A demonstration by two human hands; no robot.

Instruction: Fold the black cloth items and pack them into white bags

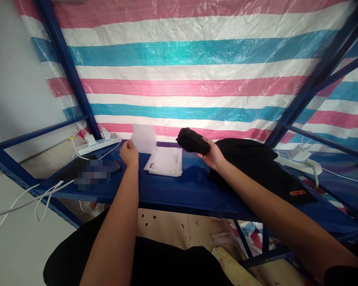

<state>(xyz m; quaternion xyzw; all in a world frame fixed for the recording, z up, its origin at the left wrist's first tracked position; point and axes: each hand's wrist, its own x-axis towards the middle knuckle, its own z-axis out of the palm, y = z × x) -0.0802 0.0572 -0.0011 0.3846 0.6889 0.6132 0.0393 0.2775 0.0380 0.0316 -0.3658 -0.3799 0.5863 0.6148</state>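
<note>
My left hand (129, 153) pinches the lower edge of a thin translucent plastic bag (143, 137) and holds it upright above the blue shelf (179, 190). My right hand (212, 154) grips a rolled black piece of clothing (192, 140), lifted a little over the shelf. Between my hands lies a flat stack of white plastic bags (166, 161) with a printed label. A pile of black clothing (256, 167) with small orange lettering rests to the right of my right hand.
A white power strip (100, 144) with plugged chargers sits at the back left, its white cables (32, 198) trailing off the shelf. A dark phone (95, 171) lies left of my left hand. Another power strip (298, 155) sits right. A striped tarp (181, 71) hangs behind.
</note>
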